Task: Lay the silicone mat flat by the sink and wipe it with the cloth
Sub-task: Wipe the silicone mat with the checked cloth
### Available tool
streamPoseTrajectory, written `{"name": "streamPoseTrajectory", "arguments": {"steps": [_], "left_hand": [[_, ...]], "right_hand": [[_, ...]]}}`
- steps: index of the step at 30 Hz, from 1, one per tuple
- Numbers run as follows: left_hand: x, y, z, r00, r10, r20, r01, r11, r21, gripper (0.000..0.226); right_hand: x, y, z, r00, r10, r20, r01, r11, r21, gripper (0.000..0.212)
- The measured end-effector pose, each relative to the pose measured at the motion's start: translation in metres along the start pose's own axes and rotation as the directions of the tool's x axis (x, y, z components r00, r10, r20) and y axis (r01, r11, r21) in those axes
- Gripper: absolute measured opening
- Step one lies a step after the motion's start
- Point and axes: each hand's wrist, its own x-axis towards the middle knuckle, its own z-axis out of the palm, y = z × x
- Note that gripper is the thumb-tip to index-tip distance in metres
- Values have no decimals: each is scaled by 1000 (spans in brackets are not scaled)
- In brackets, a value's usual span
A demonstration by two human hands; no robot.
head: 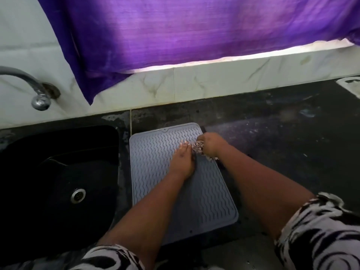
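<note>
The grey silicone mat (155,151) with a wavy ribbed pattern lies flat on the dark counter, just right of the black sink (58,172). My right hand (211,145) is closed around a small patterned cloth (198,148) at the mat's right edge, near its far corner. My left hand (183,160) rests palm down on the mat's upper middle, fingers spread and flat, its fingertips touching the cloth. Most of the cloth is hidden under my right hand.
A chrome tap (37,90) juts from the tiled wall above the sink. A purple curtain (194,32) hangs over the back wall. The dark, wet-looking counter (282,143) stretches to the right, with a white object (350,84) at its far right corner.
</note>
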Motion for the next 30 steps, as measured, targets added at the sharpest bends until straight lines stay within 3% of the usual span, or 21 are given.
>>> {"name": "streamPoseTrajectory", "arguments": {"steps": [4, 9, 14, 17, 19, 21, 24, 26, 28, 30], "left_hand": [[-4, -9, -1, 990, 0, 138, -1, 1000, 7, 63], [-1, -5, 0, 987, -36, 159, 25, 997, 70, 66], [-4, -1, -7, 981, -44, 190, 33, 997, 63, 68], [-17, 11, -10, 973, -85, 215, 82, 996, 24, 69], [-32, 17, -3, 976, -103, 192, 112, 993, -37, 70], [-50, 18, 6, 987, -85, 134, 92, 995, -50, 68], [-73, 13, 20, 998, -48, 48, 51, 997, -60, 60], [-83, 11, 24, 999, -20, 42, 23, 997, -71, 60], [-89, 10, 28, 998, 20, 66, -17, 998, -58, 63], [-97, 11, 35, 996, 48, 74, -44, 997, -57, 64]], "right_hand": [[-13, 2, 27, 1000, -23, 11, 25, 977, -214, 35], [-45, 13, 29, 991, 79, 105, -63, 987, -150, 44], [-77, 13, 41, 968, 100, 231, -41, 968, -248, 45], [-89, 9, 41, 946, 136, 294, -78, 976, -201, 41], [-92, 12, 35, 964, 118, 238, -96, 990, -101, 29], [-91, 17, 25, 990, 115, 82, -117, 993, 21, 16], [-92, 14, 27, 998, 54, -21, -52, 995, 87, 28], [-100, 8, 43, 999, -13, 39, 13, 1000, -1, 38], [-105, 7, 59, 996, -88, -3, 87, 988, -126, 34], [-112, 9, 62, 999, -45, -18, 42, 992, -116, 27]]}}
